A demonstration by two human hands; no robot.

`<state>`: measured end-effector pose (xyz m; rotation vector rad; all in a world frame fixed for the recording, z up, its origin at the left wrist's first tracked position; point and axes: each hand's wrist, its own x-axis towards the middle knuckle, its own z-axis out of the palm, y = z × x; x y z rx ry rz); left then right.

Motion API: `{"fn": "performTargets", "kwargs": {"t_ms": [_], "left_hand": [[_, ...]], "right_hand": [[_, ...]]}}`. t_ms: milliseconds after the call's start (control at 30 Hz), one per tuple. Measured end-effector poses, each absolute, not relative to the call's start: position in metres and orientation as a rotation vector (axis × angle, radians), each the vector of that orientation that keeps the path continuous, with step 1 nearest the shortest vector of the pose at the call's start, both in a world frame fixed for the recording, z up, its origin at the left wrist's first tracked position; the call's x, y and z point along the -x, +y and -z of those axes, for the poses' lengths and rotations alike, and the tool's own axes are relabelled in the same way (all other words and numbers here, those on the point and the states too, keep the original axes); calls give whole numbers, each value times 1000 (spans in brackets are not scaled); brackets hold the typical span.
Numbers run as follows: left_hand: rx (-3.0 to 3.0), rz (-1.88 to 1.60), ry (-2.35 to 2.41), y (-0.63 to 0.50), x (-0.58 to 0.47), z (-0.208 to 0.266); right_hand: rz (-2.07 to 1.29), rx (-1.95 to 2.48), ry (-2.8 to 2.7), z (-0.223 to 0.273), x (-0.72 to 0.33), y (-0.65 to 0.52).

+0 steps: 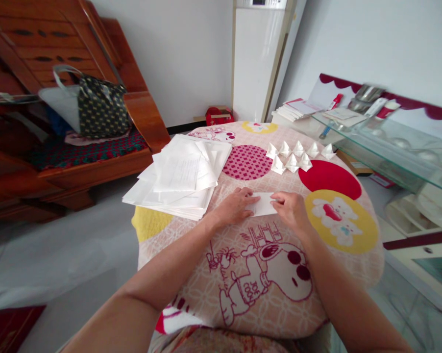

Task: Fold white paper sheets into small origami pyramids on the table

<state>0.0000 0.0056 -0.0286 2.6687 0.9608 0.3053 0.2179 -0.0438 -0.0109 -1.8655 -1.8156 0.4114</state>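
On the cloth-covered table in front of me lies a small rectangle of white paper (264,204), which looks folded. My left hand (236,207) rests on its left end, fingers stretched out across the paper. At the opposite end, my right hand (290,208) pinches the paper's edge between thumb and bent fingers. Beyond my hands stand several folded white paper shapes with pointed peaks (293,162), set out in two rows. A loose pile of white sheets (180,176) lies to the left of my left hand; the top sheet carries faint printed lines.
A patterned tablecloth (221,264) covers the round-edged table. To the right, a glass shelf (397,147) holds metal containers and other items close to the table. A wooden bench (143,115) with a dotted bag (101,105) stands at left; a white cabinet-like unit (257,59) is behind.
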Motion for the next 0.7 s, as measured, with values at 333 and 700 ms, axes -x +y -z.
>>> {"fn": "performTargets", "kwargs": {"t_ms": [333,700], "left_hand": [[-2710,-323,927,8,1,32],[-2704,-344,921,8,1,32]], "right_hand": [[-293,1617,-1843,2,-201,-43],[-815,1755,-1969,8,-184,-42]]}}
